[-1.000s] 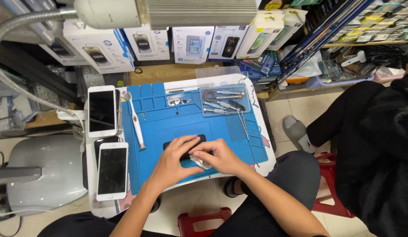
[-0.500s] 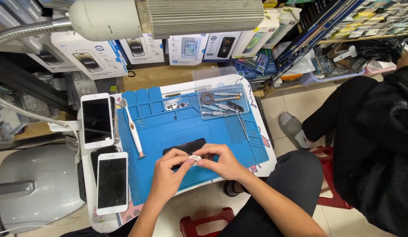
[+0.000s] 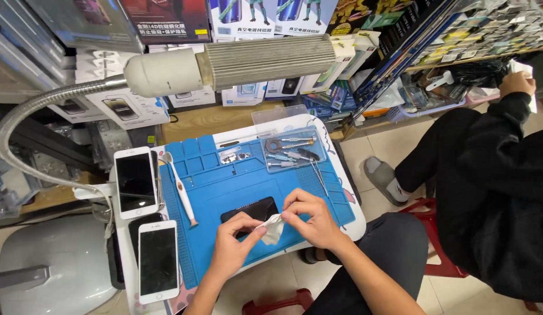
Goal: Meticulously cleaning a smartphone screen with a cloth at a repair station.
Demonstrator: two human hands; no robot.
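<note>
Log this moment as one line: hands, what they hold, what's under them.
left hand: pinching white wipe | right hand: pinching same wipe | below: dark phone on blue mat

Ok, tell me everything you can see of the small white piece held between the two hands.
The white piece is small, thin and crumpled, like a wipe or a bit of film; which one is unclear. The left hand and right hand both pinch its top edge with their fingertips, and the rest hangs loose. It is held just above the blue mat, in front of the dark phone lying there.
</note>
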